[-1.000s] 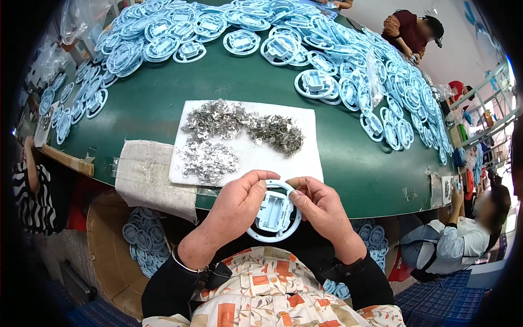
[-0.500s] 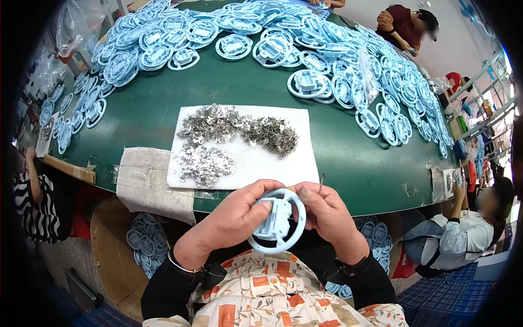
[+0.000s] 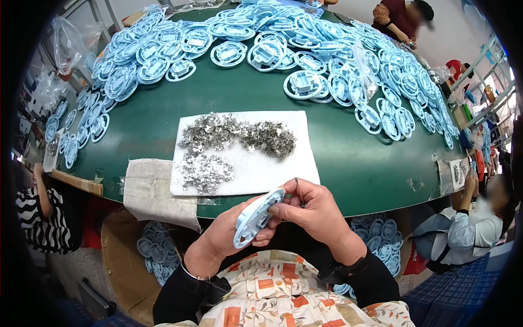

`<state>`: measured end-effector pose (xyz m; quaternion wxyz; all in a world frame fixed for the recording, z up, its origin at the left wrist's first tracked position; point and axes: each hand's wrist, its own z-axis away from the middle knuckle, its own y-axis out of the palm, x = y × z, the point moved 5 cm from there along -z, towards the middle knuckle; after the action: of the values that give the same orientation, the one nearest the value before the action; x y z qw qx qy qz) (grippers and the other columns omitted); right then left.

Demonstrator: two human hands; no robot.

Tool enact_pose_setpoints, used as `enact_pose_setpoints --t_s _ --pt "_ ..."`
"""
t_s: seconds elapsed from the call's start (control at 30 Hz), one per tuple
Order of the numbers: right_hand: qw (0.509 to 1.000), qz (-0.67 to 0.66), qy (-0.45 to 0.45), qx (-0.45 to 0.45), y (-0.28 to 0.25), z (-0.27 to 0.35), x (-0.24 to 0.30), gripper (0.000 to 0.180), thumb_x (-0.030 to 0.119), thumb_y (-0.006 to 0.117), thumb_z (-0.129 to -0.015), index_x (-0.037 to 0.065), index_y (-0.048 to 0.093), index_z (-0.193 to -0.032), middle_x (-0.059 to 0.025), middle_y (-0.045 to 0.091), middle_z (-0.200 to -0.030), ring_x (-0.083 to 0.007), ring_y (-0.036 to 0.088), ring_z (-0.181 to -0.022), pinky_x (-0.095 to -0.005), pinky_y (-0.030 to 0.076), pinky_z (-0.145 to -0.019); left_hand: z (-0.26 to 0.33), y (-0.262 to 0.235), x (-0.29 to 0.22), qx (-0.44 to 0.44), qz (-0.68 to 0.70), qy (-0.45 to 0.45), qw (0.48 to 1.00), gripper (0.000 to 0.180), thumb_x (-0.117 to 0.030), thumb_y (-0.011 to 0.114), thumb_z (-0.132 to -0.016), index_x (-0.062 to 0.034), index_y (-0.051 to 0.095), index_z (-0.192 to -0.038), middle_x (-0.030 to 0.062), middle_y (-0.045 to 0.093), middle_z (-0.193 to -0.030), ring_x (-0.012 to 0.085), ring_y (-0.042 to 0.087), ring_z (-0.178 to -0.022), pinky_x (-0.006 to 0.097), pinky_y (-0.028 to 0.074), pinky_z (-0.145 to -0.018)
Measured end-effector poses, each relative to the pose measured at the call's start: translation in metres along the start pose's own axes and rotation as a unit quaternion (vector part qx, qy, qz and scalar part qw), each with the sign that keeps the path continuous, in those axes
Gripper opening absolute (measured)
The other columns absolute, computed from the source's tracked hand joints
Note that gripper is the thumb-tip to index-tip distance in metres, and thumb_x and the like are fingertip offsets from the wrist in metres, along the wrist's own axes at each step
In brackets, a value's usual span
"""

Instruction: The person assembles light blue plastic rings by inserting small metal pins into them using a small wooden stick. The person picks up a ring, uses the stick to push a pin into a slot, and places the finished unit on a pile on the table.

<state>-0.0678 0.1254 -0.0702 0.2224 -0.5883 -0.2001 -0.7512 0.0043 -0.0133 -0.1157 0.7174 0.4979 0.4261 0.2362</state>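
Observation:
My left hand point(image 3: 222, 231) grips a light-blue plastic toy steering wheel point(image 3: 251, 220), now tilted nearly edge-on above my lap. Its fingers wrap behind the wheel. My right hand point(image 3: 313, 212) is closed, its thumb and fingertips at the wheel's right side. A thin dark rod-like tool point(image 3: 298, 189) sticks up from between its fingers; the rest of the tool is hidden. Whether a small part is also pinched at the wheel cannot be made out. Just beyond my hands, piles of small metal clips point(image 3: 206, 173) lie on a white foam sheet point(image 3: 256, 182).
Many more blue wheels point(image 3: 229, 53) are heaped along the far side of the green table point(image 3: 239, 87). A pale cloth pad point(image 3: 158, 191) hangs over the near edge. Cardboard boxes point(image 3: 122, 250) holding wheels stand below. Other people point(image 3: 474, 218) sit or stand around the table.
The steering wheel has turned from facing me to nearly edge-on and shifted left. My right hand has moved left, its fingertips now against the wheel. The view has shifted slightly.

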Motion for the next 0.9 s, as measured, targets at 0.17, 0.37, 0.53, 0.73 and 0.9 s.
enact_pose_setpoints --t_s 0.17,0.37,0.53,0.73,0.9 --pt "0.994 -0.008 0.051 0.094 0.0 -0.005 -0.002 0.033 0.015 0.079 -0.091 0.002 0.071 -0.12 0.0098 0.051 -0.074 -0.0012 0.044 -0.068 -0.018 0.037 -0.064 0.015 -0.006 0.006 0.085 0.141 -0.018 0.986 0.054 -0.036 0.044 -0.106 0.0021 0.045 -0.146 0.018 0.061 -0.106 0.0195 0.056 -0.074 0.03 0.047 -0.061" --pt "0.969 0.186 -0.134 -0.095 -0.032 -0.002 -0.007 0.016 0.006 0.072 -0.091 -0.002 0.072 -0.105 0.0006 0.063 -0.079 -0.0058 0.053 -0.066 -0.0221 0.043 -0.06 0.113 -0.054 -0.008 -0.02 0.121 0.051 0.991 0.065 -0.044 0.059 -0.096 0.0034 0.052 -0.139 0.0214 0.059 -0.1 0.0233 0.057 -0.069 0.033 0.046 -0.058" --pt "0.882 0.379 -0.255 -0.115 -0.034 0.015 0.008 0.018 0.006 0.079 -0.08 0.001 0.072 -0.096 -0.01 0.064 -0.083 -0.0218 0.064 -0.07 -0.0319 0.051 -0.063 0.286 -0.172 -0.022 -0.266 -0.025 0.261 0.928 0.066 -0.05 0.053 -0.1 -0.001 0.048 -0.144 0.0123 0.061 -0.101 0.0168 0.054 -0.074 0.031 0.045 -0.063" --pt "0.797 0.512 -0.311 -0.07 -0.011 0.019 0.009 0.034 0.019 0.087 -0.067 0.009 0.074 -0.097 -0.0071 0.064 -0.091 -0.0292 0.061 -0.085 -0.0404 0.052 -0.072 0.487 -0.307 -0.022 -0.689 -0.614 0.024 0.386 0.034 -0.023 0.051 -0.103 0.0001 0.064 -0.125 0.0093 0.071 -0.108 0.0173 0.067 -0.094 0.033 0.053 -0.083" --pt "0.773 0.55 -0.312 -0.055 -0.019 0.026 0.007 0.034 0.029 0.086 -0.072 0.011 0.074 -0.099 -0.0026 0.066 -0.088 -0.0241 0.061 -0.081 -0.037 0.052 -0.071 0.314 -0.108 -0.134 -0.644 -0.555 0.409 0.33 0.025 -0.012 0.058 -0.1 0.001 0.065 -0.12 0.0119 0.07 -0.104 0.0192 0.066 -0.096 0.034 0.053 -0.085"
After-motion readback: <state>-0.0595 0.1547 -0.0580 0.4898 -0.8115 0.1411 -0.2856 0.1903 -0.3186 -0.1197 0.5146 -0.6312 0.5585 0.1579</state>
